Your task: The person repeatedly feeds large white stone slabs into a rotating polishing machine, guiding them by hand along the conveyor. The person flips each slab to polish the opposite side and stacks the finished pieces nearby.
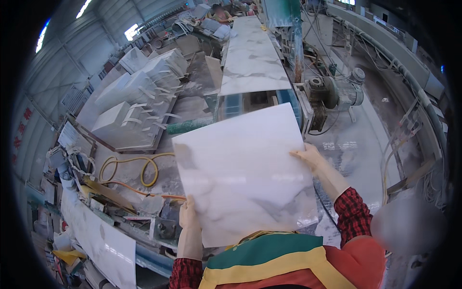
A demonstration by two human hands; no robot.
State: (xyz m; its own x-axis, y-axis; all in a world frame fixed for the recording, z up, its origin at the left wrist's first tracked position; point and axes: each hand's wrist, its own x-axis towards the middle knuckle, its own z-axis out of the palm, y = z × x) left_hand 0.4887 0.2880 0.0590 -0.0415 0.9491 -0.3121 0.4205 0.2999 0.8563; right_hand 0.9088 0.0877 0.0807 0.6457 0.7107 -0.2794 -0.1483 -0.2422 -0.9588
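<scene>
Right now the long slab [252, 53] lies far off on the machine. Near, a white tile [243, 176] is up in the air, held flat by both hands. The left hand [187, 214] pinches its near left edge. The right hand [308, 156] grips its right edge. The tile is lifted but not set down anywhere.

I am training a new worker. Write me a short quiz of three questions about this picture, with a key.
1. True or false: the white marble tile lies flat on the floor.
2. Which hand grips the tile's right edge? A) left hand B) right hand
3. Fill in: the coiled hose left of the tile is ____.

Key: 1 false, both hands hold it up; 2 B; 3 yellow.
</scene>
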